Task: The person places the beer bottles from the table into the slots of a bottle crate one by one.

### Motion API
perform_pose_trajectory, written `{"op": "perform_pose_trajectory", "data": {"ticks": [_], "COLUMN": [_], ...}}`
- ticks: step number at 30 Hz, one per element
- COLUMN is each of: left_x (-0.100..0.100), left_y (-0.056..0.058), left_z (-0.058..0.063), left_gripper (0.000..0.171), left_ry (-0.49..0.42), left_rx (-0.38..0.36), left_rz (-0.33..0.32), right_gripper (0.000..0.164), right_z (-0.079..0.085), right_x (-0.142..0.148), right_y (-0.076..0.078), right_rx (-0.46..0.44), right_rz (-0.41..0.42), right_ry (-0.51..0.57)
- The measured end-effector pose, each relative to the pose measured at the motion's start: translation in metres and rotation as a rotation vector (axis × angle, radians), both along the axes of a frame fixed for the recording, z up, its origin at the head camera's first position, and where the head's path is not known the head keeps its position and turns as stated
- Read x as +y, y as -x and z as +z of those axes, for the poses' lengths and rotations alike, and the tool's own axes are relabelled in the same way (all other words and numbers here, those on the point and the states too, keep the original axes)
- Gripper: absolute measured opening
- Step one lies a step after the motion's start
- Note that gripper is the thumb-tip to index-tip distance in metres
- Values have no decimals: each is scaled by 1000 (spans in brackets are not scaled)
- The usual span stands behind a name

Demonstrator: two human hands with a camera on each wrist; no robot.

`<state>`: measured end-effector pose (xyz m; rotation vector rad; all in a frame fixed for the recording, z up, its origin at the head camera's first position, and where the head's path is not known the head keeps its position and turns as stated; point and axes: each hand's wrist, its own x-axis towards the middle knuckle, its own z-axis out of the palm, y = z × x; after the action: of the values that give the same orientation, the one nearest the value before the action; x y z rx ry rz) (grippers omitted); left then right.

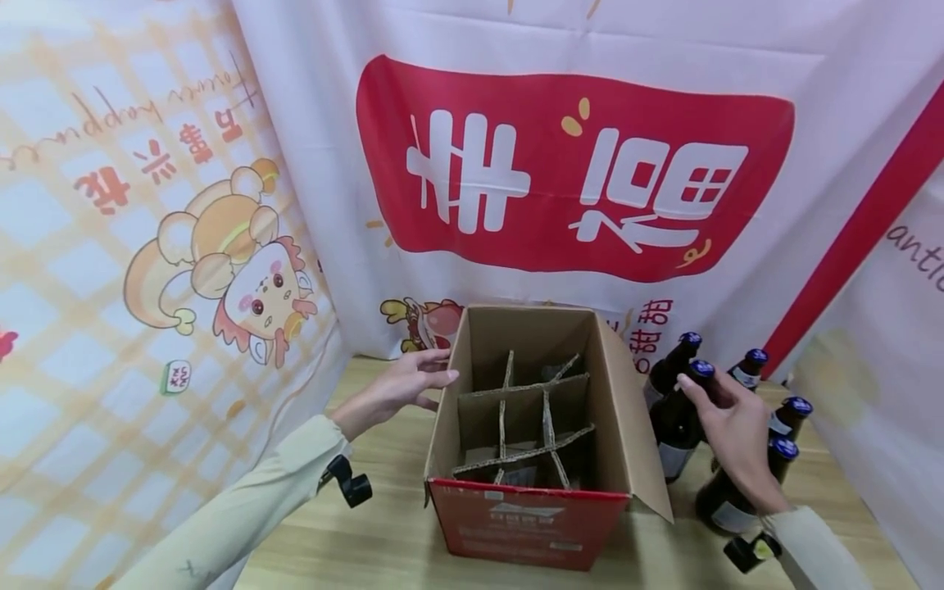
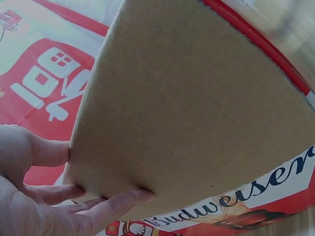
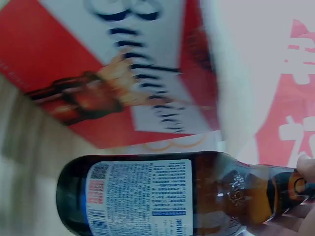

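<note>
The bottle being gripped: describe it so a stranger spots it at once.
Start at the open cardboard box on the table. To its right is a group of dark, blue-capped bottles. The bottle is the only one gripped, its neck in the right hand.

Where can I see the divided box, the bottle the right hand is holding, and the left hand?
Box [image 1: 527, 524]: head view, on its red front wall.
Held bottle [image 3: 170, 196]: right wrist view, on its label.
Left hand [image 1: 408, 380]: head view, mid-hand.
</note>
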<state>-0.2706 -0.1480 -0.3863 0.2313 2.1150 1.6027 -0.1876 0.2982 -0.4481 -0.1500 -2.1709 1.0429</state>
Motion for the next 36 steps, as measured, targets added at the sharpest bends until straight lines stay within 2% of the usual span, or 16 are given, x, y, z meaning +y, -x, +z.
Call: {"op": "perform_pose_trajectory", "data": {"ticks": [4,8,12,19,23,26,29,31,33,36], "left_x": [2,1,1,-1,-2,-4,-6,-6,-5,-3], "left_y": [1,1,3,2,1,1,2,2,1,2], "left_z": [0,-1,-1,-2,-2,-1,-2,-3,-4,-6], "left_gripper": [67,67,68,68,67,67,67,68,69,69], "left_ry": [0,6,-4,-13,-17,-9,-1,-1,-8,-19], "left_rx": [-5,1,7,-9,-3,10,16,15,12,6], "left_rz": [10,19,7,21,19,20,25,23,16,4], "right_gripper": [24,36,36,31,27,27,29,31,33,36], "right_z": [31,56,78,116,138,151,159,165,171,176], "right_x": [6,11,15,11,3,-7,-18,-26,-34,-48], "right_y": [-5,-7,-6,-2,-1,0,0,-2,-4,-7], "right_rx": [-63,-94,-32,51,79,121,189,195,184,147], "right_rz": [-32,-36,-38,-30,4,50,116,144,161,172], "right_ry": [62,165,214,212,214,254,354,387,387,310]}}
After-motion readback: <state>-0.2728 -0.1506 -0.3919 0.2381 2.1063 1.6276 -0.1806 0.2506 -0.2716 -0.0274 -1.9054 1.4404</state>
